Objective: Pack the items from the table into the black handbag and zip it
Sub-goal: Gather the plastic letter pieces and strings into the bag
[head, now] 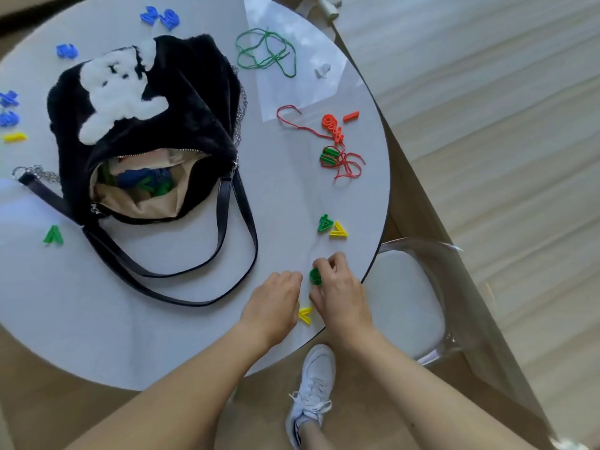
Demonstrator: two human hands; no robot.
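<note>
The round white counter carries everything, and the black handbag lies on it well away from the fingers, up and to their left, its mouth unzipped and turned toward the person, probably so pieces can be dropped straight in. Some blue and green pieces already sit inside on the beige lining. Its straps loop out toward the hands.

Beyond the fingers, a red string tangled with orange and green pieces and, farther off, a green string wait unpacked; blue pieces lie on the bag's far side.

The right hand pinches a green piece between fingertips and thumb, likely lifting it off the counter. The left hand rests just beside it, fingers curled; I cannot tell whether it holds anything. A yellow piece lies between the two hands, and a green four touching another yellow piece sits just past the right fingers.
</note>
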